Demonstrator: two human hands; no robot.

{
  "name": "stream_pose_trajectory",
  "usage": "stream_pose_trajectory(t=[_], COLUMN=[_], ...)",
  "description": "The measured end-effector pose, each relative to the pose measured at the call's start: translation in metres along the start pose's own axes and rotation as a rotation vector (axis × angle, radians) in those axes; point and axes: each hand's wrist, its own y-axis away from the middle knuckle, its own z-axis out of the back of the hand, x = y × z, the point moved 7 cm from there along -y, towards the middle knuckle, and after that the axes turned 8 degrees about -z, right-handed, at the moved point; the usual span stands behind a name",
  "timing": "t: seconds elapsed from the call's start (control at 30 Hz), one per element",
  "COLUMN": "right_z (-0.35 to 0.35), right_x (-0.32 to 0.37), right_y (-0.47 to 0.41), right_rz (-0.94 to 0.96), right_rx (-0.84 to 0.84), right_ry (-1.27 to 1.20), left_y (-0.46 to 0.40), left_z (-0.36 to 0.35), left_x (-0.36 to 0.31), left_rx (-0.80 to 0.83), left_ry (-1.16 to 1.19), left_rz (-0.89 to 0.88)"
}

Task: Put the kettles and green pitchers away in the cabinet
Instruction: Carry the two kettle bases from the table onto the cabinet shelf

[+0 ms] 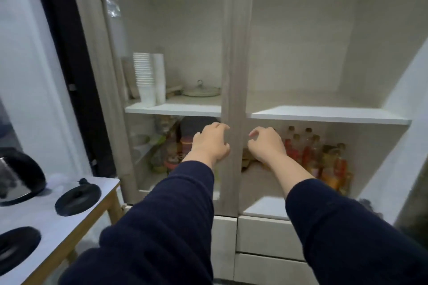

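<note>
A steel kettle with a black handle (19, 179) stands on the white table (69, 227) at the far left. The cabinet (234, 65) fills the middle; its left glass door (176, 48) is shut and its right half stands open. My left hand (209, 146) reaches to the door's centre stile, curled fingertips touching the wood, holding nothing. My right hand (266, 143) hovers just right of the stile in front of the lower shelf, fingers loosely curled and empty. No green pitcher shows in this view.
Two black round kettle bases (77, 196) (16, 245) lie on the table. Behind the glass are stacked white cups (144, 76) and a glass lid (201, 91). Several orange bottles (324, 159) crowd the lower right shelf; the upper right shelf (324, 114) is bare. Drawers (266, 236) sit below.
</note>
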Motion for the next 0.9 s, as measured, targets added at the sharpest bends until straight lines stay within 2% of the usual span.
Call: stream_pose_trajectory(t=[0.2, 0.43, 0.7, 0.9], right_z=[-0.117, -0.269, -0.438, -0.52], right_x=[0.08, 0.169, 0.246, 0.269], right_y=[-0.014, -0.008, 0.007, 0.015], right_rz=[0.105, 0.259, 0.452, 0.514], right_rx=[0.157, 0.474, 0.805, 0.979], right_ry=[-0.042, -0.061, -0.006, 0.077], left_y=[0.027, 0.099, 0.207, 0.288], left_z=[0.007, -0.001, 0.012, -0.017], left_x=[0.129, 0.287, 0.419, 0.468], left_rx=[-0.017, 0.013, -0.195, -0.376], left_ry=[-0.012, -0.008, 0.038, 0.157], left_rz=[0.167, 0.528, 1.042, 1.37])
